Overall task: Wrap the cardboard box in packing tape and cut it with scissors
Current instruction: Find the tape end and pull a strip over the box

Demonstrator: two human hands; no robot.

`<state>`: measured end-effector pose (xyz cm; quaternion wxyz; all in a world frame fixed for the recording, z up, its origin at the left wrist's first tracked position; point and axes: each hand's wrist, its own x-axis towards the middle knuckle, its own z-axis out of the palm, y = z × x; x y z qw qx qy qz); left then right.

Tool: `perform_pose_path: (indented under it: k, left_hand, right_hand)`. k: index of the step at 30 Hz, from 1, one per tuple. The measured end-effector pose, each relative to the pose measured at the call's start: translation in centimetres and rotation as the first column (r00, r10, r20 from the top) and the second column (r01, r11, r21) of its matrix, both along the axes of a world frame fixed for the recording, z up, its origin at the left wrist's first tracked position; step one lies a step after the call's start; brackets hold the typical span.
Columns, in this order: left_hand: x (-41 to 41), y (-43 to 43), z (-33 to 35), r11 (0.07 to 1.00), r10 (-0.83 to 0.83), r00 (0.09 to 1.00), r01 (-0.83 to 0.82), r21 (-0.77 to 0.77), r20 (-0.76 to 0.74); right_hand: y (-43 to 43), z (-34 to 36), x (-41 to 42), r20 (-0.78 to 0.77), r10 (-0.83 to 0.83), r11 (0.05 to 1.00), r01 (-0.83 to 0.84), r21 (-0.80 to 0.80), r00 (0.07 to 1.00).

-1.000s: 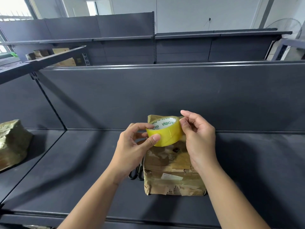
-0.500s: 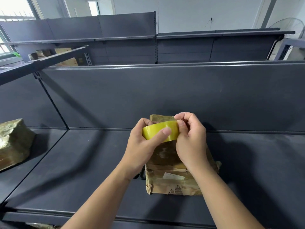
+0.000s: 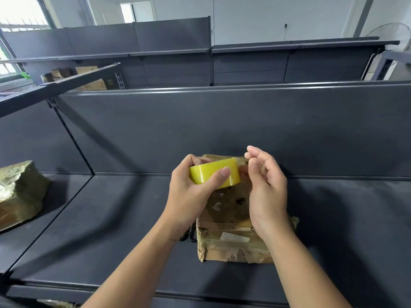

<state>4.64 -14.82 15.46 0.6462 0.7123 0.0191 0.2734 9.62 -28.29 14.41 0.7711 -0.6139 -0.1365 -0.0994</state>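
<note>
**Fig. Freeing the tape end, head view.** The left thumb (image 3: 224, 173) lies across the outer face of the yellow tape roll (image 3: 206, 174), and the other fingers curl round its far side; the left hand (image 3: 191, 196) thus grips the roll firmly, edge-on to the camera. The right forefinger and thumb tips (image 3: 249, 150) stand close together just beside the roll's right edge. Half a second ago they were pressed on the roll itself; now the right hand (image 3: 266, 187) has drawn off to the right and slightly up. A pale, translucent strip seems to run from the roll toward those tips, but I cannot tell whether the free end is truly pinched or has slipped.

I read this as the start of the first pull: the end found, no tape yet on the box. The cardboard box (image 3: 233, 243), creased and already bearing old tape, sits on the dark shelf (image 3: 111, 218) directly below both hands, untouched. Dark scissors (image 3: 191, 236) show just left of the box, mostly hidden by the left wrist. A second wrapped bundle (image 3: 20, 192) lies well apart on the left.
</note>
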Motion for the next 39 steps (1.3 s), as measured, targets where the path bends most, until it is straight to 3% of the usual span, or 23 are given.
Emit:
perform_pose_path:
  k: [10,14,17,19,32,39]
  left_hand:
    - [-0.1,-0.2,0.0,0.998,0.020,1.000,-0.020,0.055,-0.006]
    - [-0.2,-0.3,-0.2,0.998,0.010,1.000,-0.009,0.064,-0.011]
    - [0.0,-0.2,-0.1,0.997,0.033,0.999,-0.032,0.069,-0.019]
    - [0.1,0.1,0.3,0.995,0.036,0.999,-0.035,0.088,-0.014]
    - [0.6,1.0,1.7,0.986,0.002,1.000,-0.002,0.166,-0.002]
    - [0.6,0.5,1.4,0.992,0.013,1.000,-0.009,0.128,-0.028]
  right_hand:
    - [0.4,0.4,-0.3,-0.172,0.068,0.966,-0.022,0.258,0.983]
    - [0.5,0.4,0.1,-0.156,0.003,0.993,0.016,0.121,0.988]
    - [0.4,0.6,0.2,0.013,-0.068,0.993,0.069,-0.092,0.998]
    - [0.3,0.9,0.5,0.090,-0.059,0.986,0.073,-0.152,0.994]
    - [-0.6,0.9,1.0,0.093,0.011,0.996,-0.003,-0.085,0.996]
    - [-1.6,0.3,1.0,0.043,0.209,0.978,-0.208,-0.028,0.977]
